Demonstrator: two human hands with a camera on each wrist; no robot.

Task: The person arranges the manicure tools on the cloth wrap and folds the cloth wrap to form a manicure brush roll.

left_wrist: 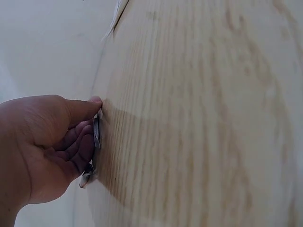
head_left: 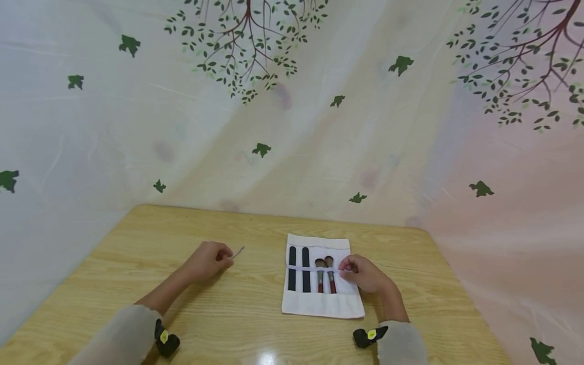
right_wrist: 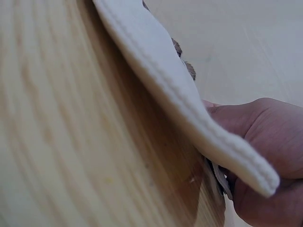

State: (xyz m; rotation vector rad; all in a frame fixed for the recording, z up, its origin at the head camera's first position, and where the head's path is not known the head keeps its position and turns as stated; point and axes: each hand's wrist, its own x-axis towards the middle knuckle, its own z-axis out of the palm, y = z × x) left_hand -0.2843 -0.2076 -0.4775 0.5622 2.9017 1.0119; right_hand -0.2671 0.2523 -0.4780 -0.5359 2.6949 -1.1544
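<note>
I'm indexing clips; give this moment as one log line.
left hand: pinches thin stick | right hand: at right edge of pouch | pouch: on table, two black strips, two brushes

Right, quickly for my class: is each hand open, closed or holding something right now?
Left hand: closed, pinching a thin tool.
Right hand: fingers bent at the pouch's right side; whether they grip it cannot be told.

Pale backdrop (head_left: pixel 205 147) printed with leafy branches (head_left: pixel 248 15), green shapes (head_left: pixel 261 149); wood-grain table (head_left: pixel 159 238) bearing bright light reflection (head_left: pixel 266 358).
</note>
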